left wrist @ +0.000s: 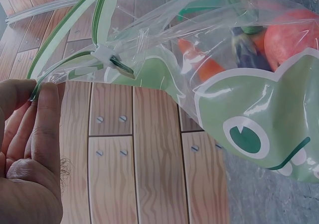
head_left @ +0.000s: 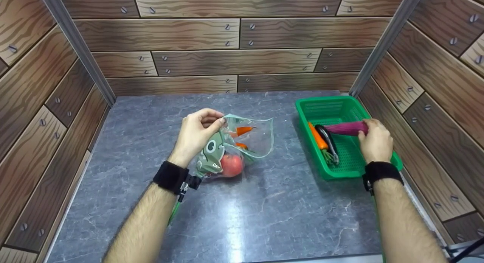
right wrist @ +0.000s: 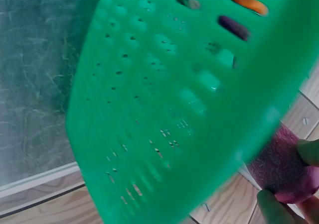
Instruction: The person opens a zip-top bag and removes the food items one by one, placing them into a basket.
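My left hand (head_left: 195, 132) pinches the top edge of a clear zip bag (head_left: 261, 138) between thumb and fingers. A green cartoon face is printed on the bag, and a white slider (left wrist: 103, 55) sits on its seal. Inside lie a round red fruit (head_left: 231, 165), orange carrot-like pieces (head_left: 244, 131) and something dark, partly hidden by the print. On the right, my right hand (head_left: 377, 141) grips the thick end of a purple sweet potato (head_left: 346, 128) over the green basket (head_left: 325, 174). Its thin end points left, above a carrot (head_left: 317, 136) and a dark eggplant (head_left: 328, 142) in the basket.
The grey marbled tabletop (head_left: 264, 217) extends between the bag and basket and toward the front. Wood-patterned walls (head_left: 189, 36) enclose the back and both sides. The basket stands near the right wall (head_left: 431, 142).
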`<action>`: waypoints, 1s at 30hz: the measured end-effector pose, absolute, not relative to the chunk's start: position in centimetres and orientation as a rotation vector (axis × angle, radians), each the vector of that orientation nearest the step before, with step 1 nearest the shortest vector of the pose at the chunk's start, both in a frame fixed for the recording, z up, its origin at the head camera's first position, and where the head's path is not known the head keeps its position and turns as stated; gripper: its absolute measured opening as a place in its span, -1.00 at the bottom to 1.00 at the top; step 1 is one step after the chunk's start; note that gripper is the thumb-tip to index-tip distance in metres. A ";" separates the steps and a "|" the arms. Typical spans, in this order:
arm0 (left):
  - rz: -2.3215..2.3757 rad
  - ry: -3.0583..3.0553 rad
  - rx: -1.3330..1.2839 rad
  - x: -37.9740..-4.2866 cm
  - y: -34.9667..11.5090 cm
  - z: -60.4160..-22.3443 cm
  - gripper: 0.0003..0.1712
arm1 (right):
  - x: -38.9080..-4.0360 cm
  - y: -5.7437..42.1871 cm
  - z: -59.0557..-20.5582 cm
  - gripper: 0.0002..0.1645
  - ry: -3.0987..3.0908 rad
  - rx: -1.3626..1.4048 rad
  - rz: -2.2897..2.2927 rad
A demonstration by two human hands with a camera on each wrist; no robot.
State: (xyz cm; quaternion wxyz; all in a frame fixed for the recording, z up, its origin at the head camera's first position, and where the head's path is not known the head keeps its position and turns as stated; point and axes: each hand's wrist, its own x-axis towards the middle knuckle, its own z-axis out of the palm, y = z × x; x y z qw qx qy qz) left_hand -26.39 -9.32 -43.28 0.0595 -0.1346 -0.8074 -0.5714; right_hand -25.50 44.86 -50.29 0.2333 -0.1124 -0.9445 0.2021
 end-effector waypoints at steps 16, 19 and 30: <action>-1.725 -2.452 -0.394 -26.4 -9.3 -43.2 -0.79 | -25.1 46.3 -53.2 -0.42 -2.758 -0.389 0.613; -1.721 -2.450 -0.396 -26.4 -9.3 -43.3 -0.80 | -24.8 46.5 -53.6 -0.41 -2.809 -0.385 0.607; -1.717 -2.448 -0.390 -26.4 -9.2 -43.4 -0.81 | -24.1 47.3 -53.6 -0.33 -3.001 -0.330 0.577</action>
